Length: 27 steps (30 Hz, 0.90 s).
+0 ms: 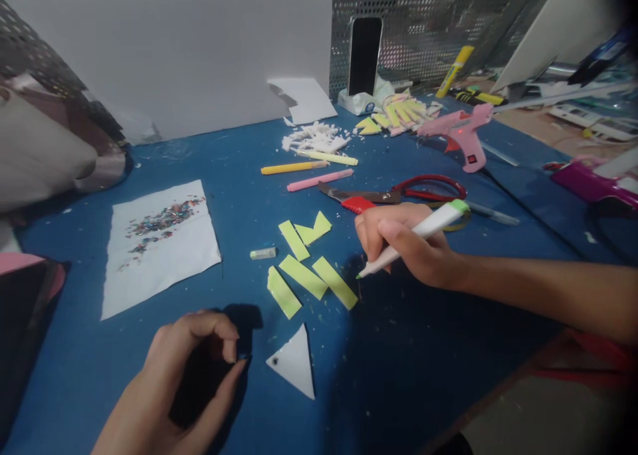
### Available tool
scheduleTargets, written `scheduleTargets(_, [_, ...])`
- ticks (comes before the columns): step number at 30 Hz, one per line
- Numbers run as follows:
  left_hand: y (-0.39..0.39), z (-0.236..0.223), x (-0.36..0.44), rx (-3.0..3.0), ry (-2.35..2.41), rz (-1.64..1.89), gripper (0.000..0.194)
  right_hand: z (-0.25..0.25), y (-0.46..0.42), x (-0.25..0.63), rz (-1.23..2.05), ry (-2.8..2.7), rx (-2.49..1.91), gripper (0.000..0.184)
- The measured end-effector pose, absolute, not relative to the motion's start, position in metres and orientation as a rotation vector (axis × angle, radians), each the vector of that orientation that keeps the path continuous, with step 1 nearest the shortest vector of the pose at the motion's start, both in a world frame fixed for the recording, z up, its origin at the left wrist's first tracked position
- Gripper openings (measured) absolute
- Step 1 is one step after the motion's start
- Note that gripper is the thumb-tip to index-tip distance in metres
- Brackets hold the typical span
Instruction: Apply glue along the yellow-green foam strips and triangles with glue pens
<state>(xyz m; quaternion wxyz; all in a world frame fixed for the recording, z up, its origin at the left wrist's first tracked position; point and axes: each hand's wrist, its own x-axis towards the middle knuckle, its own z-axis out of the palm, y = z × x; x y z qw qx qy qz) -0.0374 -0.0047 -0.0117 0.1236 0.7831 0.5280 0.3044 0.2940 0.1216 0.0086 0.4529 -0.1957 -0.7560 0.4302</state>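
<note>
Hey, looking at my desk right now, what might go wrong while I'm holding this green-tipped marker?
The marker in your right hand is uncapped, its tip close to the yellow-green strips, so a slip could leave a stray mark. The scissors lie just beyond that hand; a careless move might catch the blades. The pink glue gun shows a red light and points toward the scrap pile; if hot, it might drip there.

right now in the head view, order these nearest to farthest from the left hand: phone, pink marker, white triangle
1. White triangle, right of the left hand.
2. Pink marker, ahead and right, beyond the yellow-green strips.
3. Phone, standing at the back.
</note>
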Motion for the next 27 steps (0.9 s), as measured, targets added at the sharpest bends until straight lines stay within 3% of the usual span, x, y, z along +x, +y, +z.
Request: scheduleTargets(27, [-0.007, -0.007, -0.041, 2.234, 1.450, 0.779, 0.009, 0.009, 0.121, 0.295, 1.063, -1.883, -0.490, 0.050])
